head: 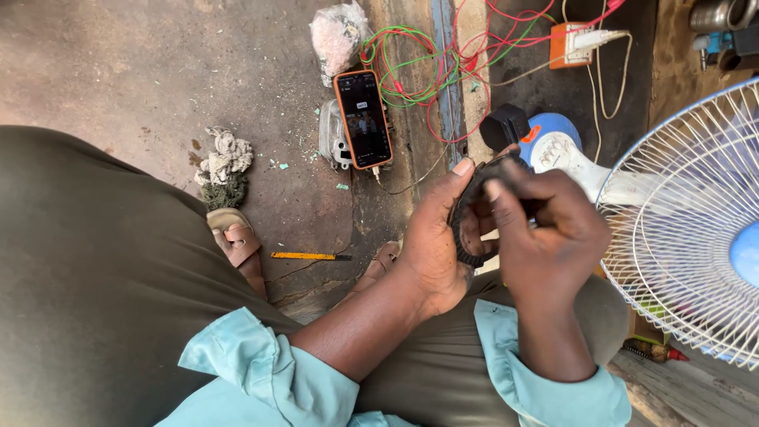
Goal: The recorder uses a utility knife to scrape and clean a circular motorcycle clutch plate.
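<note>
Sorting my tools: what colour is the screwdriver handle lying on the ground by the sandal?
Yellow, a slim screwdriver handle on the concrete; the head view shows it.

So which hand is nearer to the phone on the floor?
The left hand. It is just right of and below the phone, on the near side of the dark ring both hands hold. The right hand is beyond the ring, toward the fan.

— Any screens or packages down there?
— A lit phone screen in an orange case lies ahead of my knees; a crumpled clear plastic bag sits just beyond.
</note>
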